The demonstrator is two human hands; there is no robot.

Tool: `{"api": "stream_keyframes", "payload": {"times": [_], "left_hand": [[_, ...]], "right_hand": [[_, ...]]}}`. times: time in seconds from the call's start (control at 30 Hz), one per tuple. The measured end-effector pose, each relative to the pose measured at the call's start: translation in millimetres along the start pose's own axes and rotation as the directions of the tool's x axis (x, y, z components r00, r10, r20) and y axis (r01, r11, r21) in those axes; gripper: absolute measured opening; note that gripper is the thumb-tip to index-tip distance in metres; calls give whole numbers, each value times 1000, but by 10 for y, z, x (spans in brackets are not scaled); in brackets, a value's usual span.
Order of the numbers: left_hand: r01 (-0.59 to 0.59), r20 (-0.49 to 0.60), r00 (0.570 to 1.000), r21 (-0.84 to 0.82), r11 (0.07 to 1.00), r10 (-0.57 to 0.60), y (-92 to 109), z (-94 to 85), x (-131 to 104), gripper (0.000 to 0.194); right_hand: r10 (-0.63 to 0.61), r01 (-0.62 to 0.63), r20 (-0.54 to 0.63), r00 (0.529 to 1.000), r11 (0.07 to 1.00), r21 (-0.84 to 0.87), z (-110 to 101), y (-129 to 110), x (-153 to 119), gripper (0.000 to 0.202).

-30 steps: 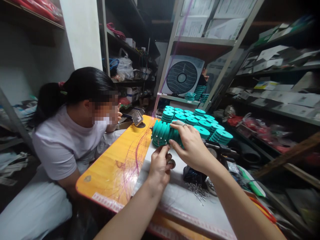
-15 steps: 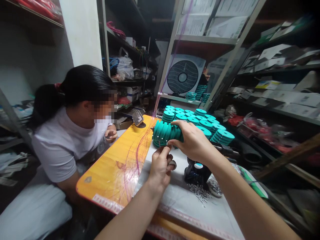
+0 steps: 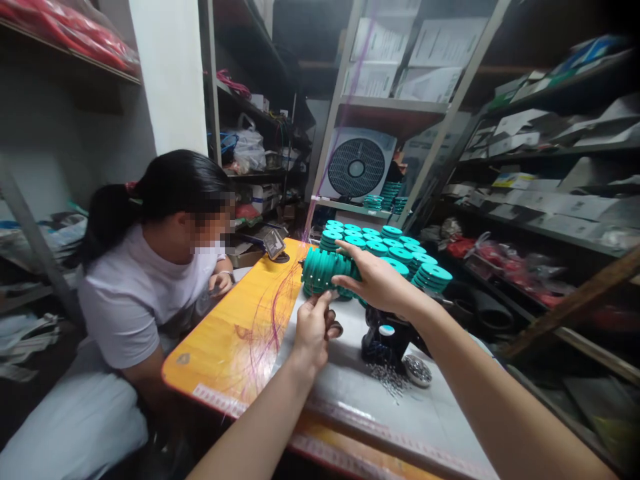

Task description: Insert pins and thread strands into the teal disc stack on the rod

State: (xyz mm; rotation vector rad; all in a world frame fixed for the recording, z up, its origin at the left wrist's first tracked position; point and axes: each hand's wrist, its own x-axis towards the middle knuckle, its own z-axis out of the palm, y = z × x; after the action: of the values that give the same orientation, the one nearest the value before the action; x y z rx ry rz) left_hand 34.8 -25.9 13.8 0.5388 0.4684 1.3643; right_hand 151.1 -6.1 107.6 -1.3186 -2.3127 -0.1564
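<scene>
A row of green discs (image 3: 320,267), which look like line spools, lies on its side with small white dots along its edge. My right hand (image 3: 377,277) is over its right end, index finger and thumb stretched apart and touching the discs. Just below the row, my left hand (image 3: 313,327) is closed in a pinch, its fingertips against the lower edge; what they pinch is too small to make out. A ring-like band shows at its curled fingers. A black device (image 3: 383,343) with a round pale cap stands under my right wrist.
Stacks of green discs (image 3: 395,250) stand behind my right hand. Small metal pieces (image 3: 387,380) lie beside a filled round dish (image 3: 417,371). Purple threads (image 3: 273,313) cross the yellow table (image 3: 215,353). A person (image 3: 155,267) sits at left. A box fan (image 3: 356,167) stands on the shelf behind.
The view has shifted, so the table and far shelves sit slightly lower and further left. My right index finger has straightened and lifted from the discs a little. My left hand keeps its pinch.
</scene>
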Motion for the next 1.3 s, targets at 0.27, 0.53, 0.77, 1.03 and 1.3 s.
{"api": "stream_keyframes", "payload": {"times": [0.27,0.53,0.77,1.03,1.3], "left_hand": [[-135,-7,990,169,976,138,37,-354,-301,36],[-129,92,990,269,955,108,162,-248,-814,30],[-39,254,965,382,923,-64,142,-229,-966,37],[-11,254,965,292,956,-66,116,-186,-1014,35],[94,130,980,369,925,-151,328,-195,-937,35]], "right_hand": [[105,-18,-307,946,962,274,-63,-208,-400,33],[61,-30,-48,997,872,489,-18,-675,-767,23],[64,-92,67,996,653,752,-75,-719,-728,20],[193,-102,-18,981,594,798,-65,-711,-712,17],[-29,59,-91,995,937,345,-149,-742,-808,16]]}}
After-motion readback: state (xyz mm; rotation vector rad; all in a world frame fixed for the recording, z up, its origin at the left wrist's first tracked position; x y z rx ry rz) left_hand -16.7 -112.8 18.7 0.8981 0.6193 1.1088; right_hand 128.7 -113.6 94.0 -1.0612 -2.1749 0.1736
